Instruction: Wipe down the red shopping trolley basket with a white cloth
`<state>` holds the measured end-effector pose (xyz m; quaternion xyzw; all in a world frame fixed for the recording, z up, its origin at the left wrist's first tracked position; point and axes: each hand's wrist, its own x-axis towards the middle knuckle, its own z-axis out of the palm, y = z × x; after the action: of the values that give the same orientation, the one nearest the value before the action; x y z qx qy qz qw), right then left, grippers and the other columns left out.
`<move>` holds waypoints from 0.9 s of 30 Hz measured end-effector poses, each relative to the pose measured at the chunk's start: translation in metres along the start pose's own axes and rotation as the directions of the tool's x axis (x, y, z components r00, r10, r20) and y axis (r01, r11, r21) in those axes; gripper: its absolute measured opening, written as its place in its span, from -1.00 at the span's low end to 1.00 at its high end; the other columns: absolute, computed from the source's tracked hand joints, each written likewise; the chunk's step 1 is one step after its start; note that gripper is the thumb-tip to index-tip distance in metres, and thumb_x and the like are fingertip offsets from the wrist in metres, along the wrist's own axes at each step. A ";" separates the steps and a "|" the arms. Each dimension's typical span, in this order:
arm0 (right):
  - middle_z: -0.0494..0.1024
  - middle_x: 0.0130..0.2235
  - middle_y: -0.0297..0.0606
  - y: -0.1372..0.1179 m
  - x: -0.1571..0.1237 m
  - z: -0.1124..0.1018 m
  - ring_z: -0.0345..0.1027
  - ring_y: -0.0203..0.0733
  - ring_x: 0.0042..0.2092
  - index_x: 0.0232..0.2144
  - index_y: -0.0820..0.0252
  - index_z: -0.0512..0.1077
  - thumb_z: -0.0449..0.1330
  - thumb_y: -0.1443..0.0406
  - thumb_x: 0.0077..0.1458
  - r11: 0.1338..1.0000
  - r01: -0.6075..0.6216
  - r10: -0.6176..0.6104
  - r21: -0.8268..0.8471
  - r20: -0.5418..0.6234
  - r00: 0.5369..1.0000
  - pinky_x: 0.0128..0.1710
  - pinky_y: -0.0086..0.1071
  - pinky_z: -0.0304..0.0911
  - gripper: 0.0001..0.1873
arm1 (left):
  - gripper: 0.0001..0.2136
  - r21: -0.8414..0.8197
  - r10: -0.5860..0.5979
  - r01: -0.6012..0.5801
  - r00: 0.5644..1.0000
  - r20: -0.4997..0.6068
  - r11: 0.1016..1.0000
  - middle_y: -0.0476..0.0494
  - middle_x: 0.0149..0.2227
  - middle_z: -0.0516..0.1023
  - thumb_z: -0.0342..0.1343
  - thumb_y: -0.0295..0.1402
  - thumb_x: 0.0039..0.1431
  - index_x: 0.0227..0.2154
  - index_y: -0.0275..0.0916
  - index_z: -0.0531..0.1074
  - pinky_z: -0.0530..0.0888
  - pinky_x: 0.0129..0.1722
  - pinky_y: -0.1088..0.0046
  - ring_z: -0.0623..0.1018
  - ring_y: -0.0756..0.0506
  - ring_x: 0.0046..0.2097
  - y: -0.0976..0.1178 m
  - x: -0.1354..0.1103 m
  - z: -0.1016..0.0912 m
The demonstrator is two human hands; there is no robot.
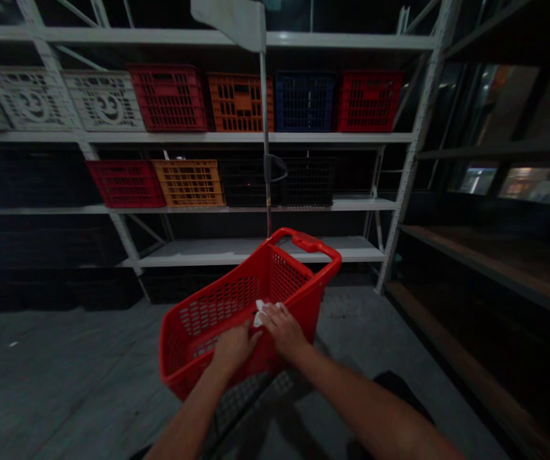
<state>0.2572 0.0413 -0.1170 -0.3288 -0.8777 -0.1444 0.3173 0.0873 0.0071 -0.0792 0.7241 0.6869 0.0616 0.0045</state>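
A red plastic shopping cart (236, 281) with perforated walls stands on the floor in front of me, its handle at the far right end. My left hand (233, 348) is closed over the near top rim, its fingertips partly hidden inside the basket. Beside it, my right hand (282, 327) presses a crumpled white tissue or cloth (260, 314) against the same rim, fingers together. The inside of the basket shows only its red mesh walls and floor. A pole with a pale flag (236, 22) rises behind the cart.
A white metal rack (207, 260) spans the back, bearing red crates (169, 99), an orange crate (241, 102), a blue crate (305, 101) and white crates (105, 102). Along the right stand dark shelves (495, 255). Grey concrete floor (64, 370) lies left of the cart.
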 end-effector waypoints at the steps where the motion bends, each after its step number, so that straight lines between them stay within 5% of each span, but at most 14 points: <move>1: 0.27 0.13 -0.13 0.005 0.002 -0.002 -0.02 -0.18 0.20 0.09 0.20 0.20 -0.04 0.40 0.14 1.000 0.025 -0.025 -0.010 0.006 1.000 0.20 -0.09 -0.21 -0.57 | -0.58 0.032 -0.024 0.025 1.000 -0.013 0.999 -0.27 -0.25 0.54 -0.25 -0.09 0.17 -0.17 -0.25 0.36 0.37 -0.22 0.36 0.52 -0.16 -0.19 0.004 0.003 0.000; 8: 0.30 0.11 -0.19 0.096 -0.015 -0.062 0.04 -0.19 0.18 0.08 0.11 0.21 -0.08 0.43 0.15 0.979 -0.021 0.008 -0.201 -0.066 0.998 0.20 0.01 -0.48 -0.56 | -0.49 0.112 -0.005 0.006 1.000 -0.008 0.994 -0.26 -0.32 0.56 -0.40 -0.05 0.20 -0.22 -0.23 0.39 0.36 -0.29 0.39 0.53 -0.16 -0.23 -0.020 0.007 -0.002; 11: 0.26 0.14 -0.18 0.138 -0.029 -0.094 -0.01 -0.16 0.20 0.10 0.14 0.21 -0.11 0.48 0.11 0.931 -0.247 0.211 -0.268 -0.157 0.965 0.20 0.01 -0.47 -0.50 | -0.49 0.129 0.016 -0.013 1.000 -0.025 0.992 -0.26 -0.34 0.56 -0.41 -0.04 0.20 -0.23 -0.24 0.38 0.36 -0.32 0.38 0.54 -0.18 -0.26 -0.026 0.007 0.000; 14: 0.23 0.15 -0.12 0.162 -0.033 -0.104 -0.03 -0.14 0.21 0.11 0.22 0.20 -0.13 0.47 0.10 0.871 -0.451 0.398 -0.194 -0.258 0.880 0.20 -0.07 -0.25 -0.49 | -0.49 0.149 0.010 -0.003 0.999 -0.044 0.989 -0.26 -0.36 0.56 -0.40 -0.04 0.20 -0.25 -0.23 0.38 0.36 -0.35 0.38 0.54 -0.18 -0.29 -0.027 0.007 0.003; 17: 0.10 0.21 -0.09 0.156 -0.022 -0.084 -0.10 -0.15 0.23 0.18 0.28 0.05 -0.21 0.36 0.18 0.812 -0.582 0.557 0.055 -0.373 0.742 0.16 -0.17 -0.06 -0.49 | -0.50 0.155 -0.009 0.015 0.999 -0.042 0.988 -0.25 -0.37 0.56 -0.39 -0.03 0.19 -0.27 -0.23 0.39 0.36 -0.36 0.38 0.54 -0.19 -0.29 -0.025 0.007 0.004; 21: -0.25 0.28 -0.04 0.107 -0.003 -0.038 -0.40 -0.07 0.28 0.23 0.31 -0.16 -0.28 0.23 0.23 0.666 -0.657 0.736 0.352 -0.453 0.503 0.17 -0.11 -0.11 -0.44 | -0.48 0.150 0.008 -0.001 0.999 -0.053 0.989 -0.26 -0.36 0.56 -0.41 -0.03 0.19 -0.28 -0.23 0.40 0.36 -0.35 0.35 0.54 -0.21 -0.28 -0.024 0.005 0.002; 24: -0.32 0.28 0.02 0.071 0.003 -0.013 -0.49 -0.05 0.28 0.24 0.39 -0.23 -0.32 0.22 0.23 0.638 -0.663 0.763 0.391 -0.437 0.477 0.17 -0.09 -0.15 -0.42 | -0.47 0.155 0.004 0.005 0.998 -0.059 0.988 -0.26 -0.36 0.56 -0.42 -0.03 0.19 -0.24 -0.24 0.39 0.37 -0.34 0.35 0.54 -0.20 -0.28 -0.026 0.004 0.002; 27: -0.30 0.28 0.02 0.066 0.003 -0.010 -0.47 -0.05 0.28 0.23 0.41 -0.21 -0.30 0.21 0.23 0.639 -0.653 0.765 0.407 -0.428 0.481 0.18 -0.09 -0.17 -0.41 | -0.48 0.158 0.005 0.003 0.999 -0.049 0.987 -0.25 -0.34 0.56 -0.41 -0.03 0.19 -0.23 -0.21 0.40 0.37 -0.33 0.36 0.54 -0.19 -0.27 -0.029 0.004 0.002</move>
<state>0.3045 0.0873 -0.1042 -0.5723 -0.5343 -0.0064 0.6220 0.0591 0.0129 -0.0830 0.7209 0.6891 0.0248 -0.0701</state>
